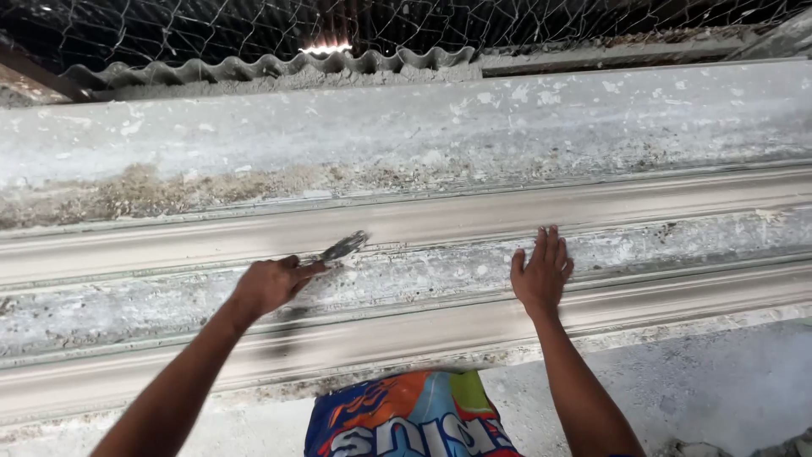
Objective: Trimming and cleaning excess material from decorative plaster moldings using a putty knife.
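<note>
My left hand (272,283) grips a small metal scraper (342,248), its blade resting on the edge of a long grey plaster moulding (440,222) that runs across the bench. My right hand (541,271) lies flat, fingers together and palm down, on the rough plaster strip between that moulding and a second long moulding (406,334) nearer to me. The two hands are about a forearm's length apart.
A wide, crusted plaster slab (423,127) lies behind the mouldings. Corrugated sheeting (279,68) and wire mesh (211,25) stand at the back. My colourful shirt (406,419) shows at the bottom, above a pale concrete surface (719,389).
</note>
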